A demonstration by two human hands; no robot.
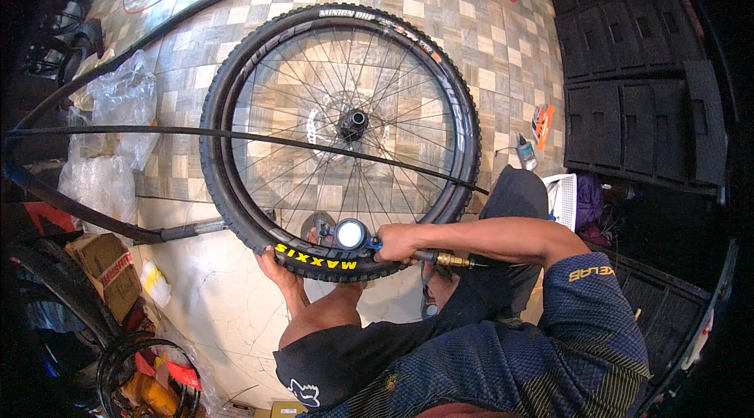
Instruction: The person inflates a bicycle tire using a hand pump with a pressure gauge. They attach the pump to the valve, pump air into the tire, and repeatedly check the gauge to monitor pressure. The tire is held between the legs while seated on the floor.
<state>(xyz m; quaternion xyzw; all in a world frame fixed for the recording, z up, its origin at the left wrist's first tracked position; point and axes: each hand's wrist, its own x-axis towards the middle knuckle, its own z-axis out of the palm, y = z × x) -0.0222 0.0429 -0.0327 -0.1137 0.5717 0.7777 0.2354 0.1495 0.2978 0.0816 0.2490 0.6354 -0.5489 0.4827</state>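
Note:
A bicycle wheel (464, 133) with a knobby black tire stands in front of my legs, its hub (353, 124) and spokes facing up toward me. My right hand (398, 243) is closed round the handle of a tire inflator with a round gauge (351, 234), held at the near part of the rim. A brass hose fitting (452, 259) runs back from it under my forearm. At the tire's lower left edge, my left hand (283, 275) grips the tire, thumb on the sidewall; its other fingers are mostly hidden. Where the inflator meets the valve is hard to see.
A thin black cable or hose (149, 130) crosses over the wheel. Thick black tubes (192, 12) and clear plastic wrap (118, 108) lie left. Cardboard box (106, 273) and tires stand lower left. Black drawers (620, 123) line the right; a small bottle (525, 152) is on the floor.

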